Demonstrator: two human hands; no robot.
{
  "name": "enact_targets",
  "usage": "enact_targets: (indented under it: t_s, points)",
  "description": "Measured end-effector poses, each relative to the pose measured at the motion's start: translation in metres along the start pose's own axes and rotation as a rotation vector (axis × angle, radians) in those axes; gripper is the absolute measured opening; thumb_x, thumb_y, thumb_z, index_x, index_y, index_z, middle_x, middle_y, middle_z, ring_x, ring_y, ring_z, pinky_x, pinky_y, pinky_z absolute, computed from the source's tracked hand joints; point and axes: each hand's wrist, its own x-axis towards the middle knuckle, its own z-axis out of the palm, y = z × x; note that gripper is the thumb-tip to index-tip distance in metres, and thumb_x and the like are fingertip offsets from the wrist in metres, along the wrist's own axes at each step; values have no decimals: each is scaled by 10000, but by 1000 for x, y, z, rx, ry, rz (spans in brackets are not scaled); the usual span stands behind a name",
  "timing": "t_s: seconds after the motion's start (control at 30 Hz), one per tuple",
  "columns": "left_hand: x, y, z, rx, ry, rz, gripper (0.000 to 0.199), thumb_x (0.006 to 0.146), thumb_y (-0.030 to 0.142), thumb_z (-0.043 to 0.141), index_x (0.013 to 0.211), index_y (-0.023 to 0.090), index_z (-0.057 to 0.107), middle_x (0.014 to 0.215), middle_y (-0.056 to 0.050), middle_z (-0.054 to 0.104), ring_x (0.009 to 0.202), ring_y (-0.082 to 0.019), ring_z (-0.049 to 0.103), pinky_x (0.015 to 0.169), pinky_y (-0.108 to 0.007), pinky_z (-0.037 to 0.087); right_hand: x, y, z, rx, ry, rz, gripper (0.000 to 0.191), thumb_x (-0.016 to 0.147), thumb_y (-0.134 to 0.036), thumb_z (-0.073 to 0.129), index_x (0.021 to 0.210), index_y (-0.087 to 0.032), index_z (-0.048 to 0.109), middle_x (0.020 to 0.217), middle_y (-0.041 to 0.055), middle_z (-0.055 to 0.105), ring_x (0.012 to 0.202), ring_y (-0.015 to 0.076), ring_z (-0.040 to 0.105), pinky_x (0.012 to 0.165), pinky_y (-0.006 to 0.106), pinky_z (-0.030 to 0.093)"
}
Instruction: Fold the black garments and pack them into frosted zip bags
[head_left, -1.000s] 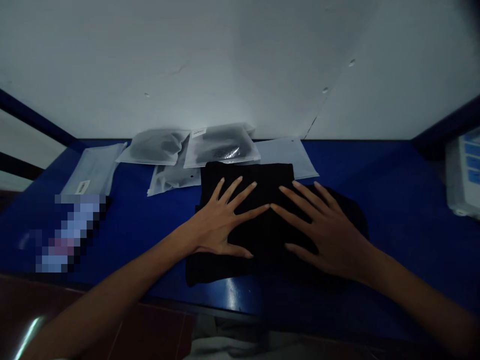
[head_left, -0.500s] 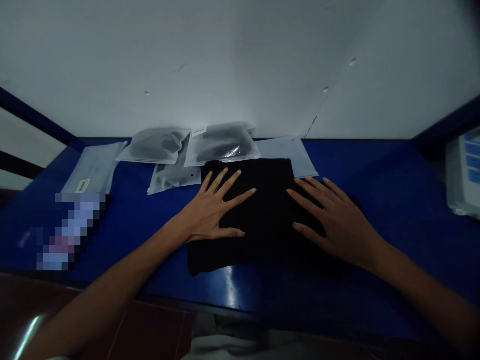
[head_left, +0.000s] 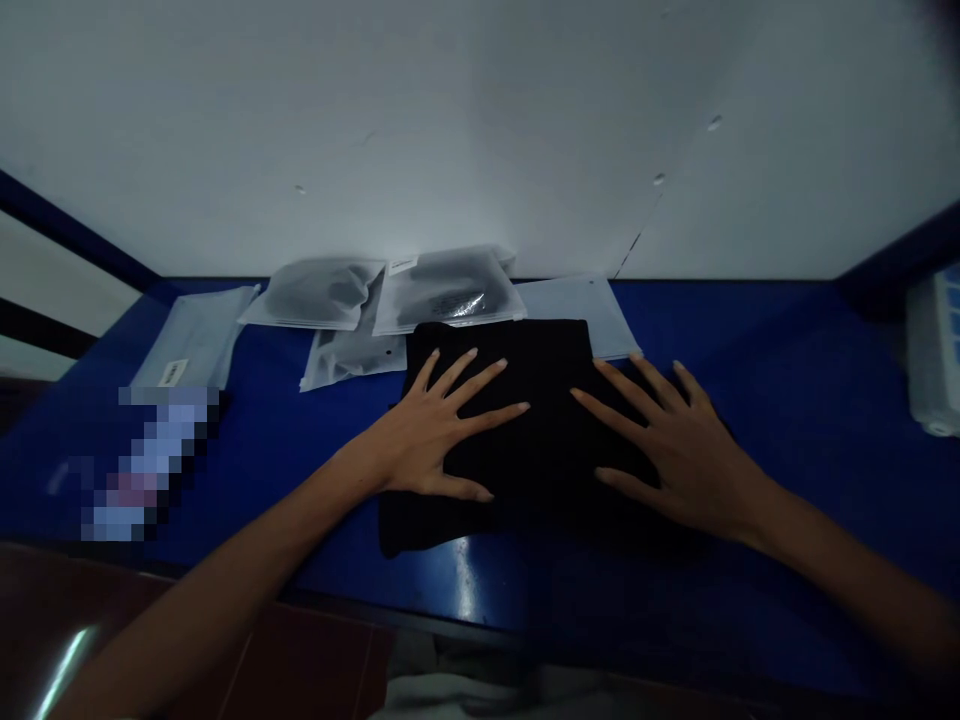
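Observation:
A folded black garment (head_left: 540, 450) lies flat on the blue table (head_left: 330, 560); its exact kind is too dark to tell. On its left part rests my left hand (head_left: 431, 435), palm down with the fingers spread. My right hand (head_left: 667, 450) lies flat on its right side, fingers also spread apart. Just behind the garment, an unfilled-looking frosted zip bag (head_left: 581, 300) is partly covered by its far edge. Two frosted bags with dark contents, a left one (head_left: 319, 290) and a labelled one (head_left: 446, 290), lie beyond my left hand, over another bag (head_left: 356, 355).
A pale frosted bag (head_left: 199, 330) with a label lies at the left, beside a pixelated item (head_left: 154, 460). At the right edge stands a whitish plastic container (head_left: 930, 350). A white wall (head_left: 465, 130) rises along the table's back.
Both hands have shifted slightly on the garment: the left a little nearer and to the right, with its fingers still spread. The whole view has moved slightly.

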Motion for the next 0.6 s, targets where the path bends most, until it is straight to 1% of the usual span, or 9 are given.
enact_targets:
  t_s: [0.1, 0.2, 0.27, 0.3, 0.37, 0.4, 0.43, 0.47, 0.6]
  points:
    - [0, -1, -1, 20, 0, 7, 1029, 820, 837, 597, 1647, 373, 199, 1742, -102, -18, 1565, -530, 27, 1179, -796, 1, -1, 1, 1, 32, 19, -2, 804, 959, -667, 492, 1646, -368, 199, 1732, 73, 161, 1569, 425, 159, 1202, 736, 186]
    - [1, 0, -4, 55, 71, 80, 983, 847, 786, 617, 1640, 322, 269, 1734, -147, 77, 1559, -529, 89, 1185, -785, 25, -3, 7, -5, 135, 101, -22, 711, 970, -569, 536, 1604, -332, 319, 1669, 96, 335, 1545, 395, 259, 1207, 722, 206]
    - [1, 3, -6, 57, 187, 196, 818, 886, 676, 650, 1557, 253, 450, 1658, -173, 322, 1522, -488, 253, 1209, -730, 109, -5, 11, -12, 229, 208, -104, 590, 943, -465, 614, 1493, -304, 472, 1514, 101, 529, 1449, 361, 430, 1191, 671, 298]
    - [1, 7, -7, 40, 241, 268, 693, 898, 627, 658, 1448, 216, 567, 1543, -175, 490, 1447, -445, 397, 1198, -670, 218, -6, 12, -16, 274, 262, -167, 519, 913, -414, 660, 1403, -286, 546, 1395, 96, 611, 1355, 337, 524, 1151, 622, 378]
    - [1, 15, -5, -26, 298, 395, 476, 896, 600, 667, 1105, 174, 706, 1127, -123, 716, 1092, -311, 635, 988, -484, 452, -8, 11, -26, 358, 318, -292, 372, 842, -345, 734, 1188, -254, 633, 1123, 68, 692, 1088, 276, 647, 962, 495, 519]
    - [0, 20, -4, -70, 281, 447, 476, 877, 643, 672, 947, 173, 696, 911, -79, 710, 858, -236, 637, 803, -401, 476, -9, 8, -31, 392, 297, -336, 306, 815, -335, 750, 1087, -244, 641, 1003, 48, 690, 947, 243, 654, 841, 440, 532]
    - [0, 25, -2, -104, 250, 465, 499, 849, 680, 684, 831, 182, 660, 744, -34, 644, 692, -187, 567, 663, -361, 429, -10, 5, -35, 420, 239, -360, 251, 802, -333, 752, 1002, -239, 632, 907, 28, 671, 829, 212, 631, 745, 404, 510]
    - [0, 29, 0, -120, 210, 472, 487, 840, 667, 698, 779, 188, 630, 672, -8, 584, 624, -165, 506, 596, -348, 381, -11, 1, -39, 437, 156, -368, 210, 802, -332, 741, 941, -237, 616, 846, 14, 646, 751, 190, 595, 684, 384, 476]
    - [-1, 35, 0, -144, 89, 453, 244, 847, 399, 722, 791, 189, 612, 737, -7, 581, 645, -153, 480, 599, -329, 384, -13, -11, -49, 422, -144, -353, 149, 829, -316, 685, 940, -238, 624, 933, 44, 655, 811, 201, 598, 707, 387, 486]
